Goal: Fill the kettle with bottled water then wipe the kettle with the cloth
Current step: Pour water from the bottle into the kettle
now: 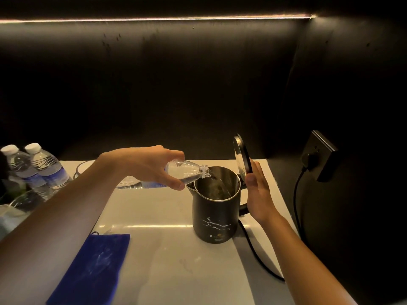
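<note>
A black kettle point(214, 219) with a white branch pattern stands on the pale counter point(167, 267), its steel inside showing. Its lid point(242, 158) is swung up behind the mouth. My left hand point(152, 165) grips a clear water bottle point(187, 172) that lies almost level, uncapped neck over the kettle's rim, and water runs from it into the kettle. My right hand point(258, 192) rests flat against the lid's back edge and the handle side, fingers straight. A blue cloth point(92, 269) lies flat on the counter at the near left.
Two capped water bottles point(35, 168) stand at the far left. A black power cord point(259, 258) runs from the kettle across the counter's right edge up to a wall socket point(317, 157). A dark wall closes the back and right.
</note>
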`<state>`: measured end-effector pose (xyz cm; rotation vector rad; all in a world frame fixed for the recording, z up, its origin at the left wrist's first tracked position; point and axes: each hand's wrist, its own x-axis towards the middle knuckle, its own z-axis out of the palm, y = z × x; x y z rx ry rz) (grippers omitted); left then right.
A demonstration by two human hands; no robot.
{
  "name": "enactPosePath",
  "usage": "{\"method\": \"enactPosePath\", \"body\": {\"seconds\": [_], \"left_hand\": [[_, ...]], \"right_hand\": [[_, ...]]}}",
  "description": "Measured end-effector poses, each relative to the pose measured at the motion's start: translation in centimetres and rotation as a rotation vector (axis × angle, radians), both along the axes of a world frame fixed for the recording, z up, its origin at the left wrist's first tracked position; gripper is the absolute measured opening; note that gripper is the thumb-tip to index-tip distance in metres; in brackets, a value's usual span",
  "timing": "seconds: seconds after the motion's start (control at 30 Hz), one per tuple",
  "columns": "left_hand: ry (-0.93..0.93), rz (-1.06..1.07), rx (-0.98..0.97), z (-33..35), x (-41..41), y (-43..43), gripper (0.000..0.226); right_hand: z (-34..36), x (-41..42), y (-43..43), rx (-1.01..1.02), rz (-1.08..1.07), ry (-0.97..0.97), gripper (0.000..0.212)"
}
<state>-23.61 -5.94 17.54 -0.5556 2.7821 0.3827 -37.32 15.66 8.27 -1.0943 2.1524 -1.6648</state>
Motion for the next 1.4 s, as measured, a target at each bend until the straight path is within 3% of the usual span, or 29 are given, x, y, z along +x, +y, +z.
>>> {"method": "enactPosePath", "body": {"seconds": [0.3,0.93,1.13,1.3,1.4], "left_hand": [[0.032,-0.017,-0.013,-0.3,0.1,-0.3,0.079],[0.162,0.02,0.111,-3.4,1.2,-1.2,0.081],[0.389,0.058,0.272,-5.9,2.4,-2.4,0.079],[0.721,0.177,0.445,-8.4,3.4,-2.9,0.075],[0.898,0.326,0.531,-10.7,3.5,-3.3,0.081]], "right_hand": [[-1.6,-0.9,-0.4,-0.03,0.003,0.0,0.055],[-2.2,-1.2,-0.9,-0.06,-0.013,-0.003,0.063],[-1.9,-1.0,-0.8,-0.045,-0.015,-0.006,0.059],[-2.4,-0.9,-0.8,-0.05,-0.04,-0.008,0.055],[-2.6,-0.8,-0.7,-0.059,-0.047,0.008,0.068]]}}
